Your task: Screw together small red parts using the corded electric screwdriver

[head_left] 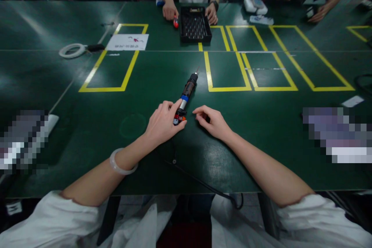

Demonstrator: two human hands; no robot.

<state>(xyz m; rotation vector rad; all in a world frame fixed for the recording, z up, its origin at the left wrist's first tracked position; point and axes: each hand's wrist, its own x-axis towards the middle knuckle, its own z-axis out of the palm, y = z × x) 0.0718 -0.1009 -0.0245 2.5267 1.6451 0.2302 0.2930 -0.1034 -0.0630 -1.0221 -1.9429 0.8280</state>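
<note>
A black electric screwdriver (pixel 188 87) with a blue band and a red-orange rear end lies on the green table (pixel 145 85), its tip pointing away from me. My left hand (pixel 162 124) rests on its rear end, fingers curled around it and index finger laid along the blue band. My right hand (pixel 210 122) sits just right of the tool's rear, fingers loosely curled and a little apart, holding nothing I can see. A black cable (pixel 200 180) runs from under my hands toward the table's near edge.
Across the table a person's two hands flank a black tray (pixel 194 27), one holding a red-tipped tool (pixel 175 22). Yellow tape rectangles (pixel 109 69) mark the table. A white coil (pixel 71 50) and a paper sheet (pixel 128 42) lie far left. Another person works at far right.
</note>
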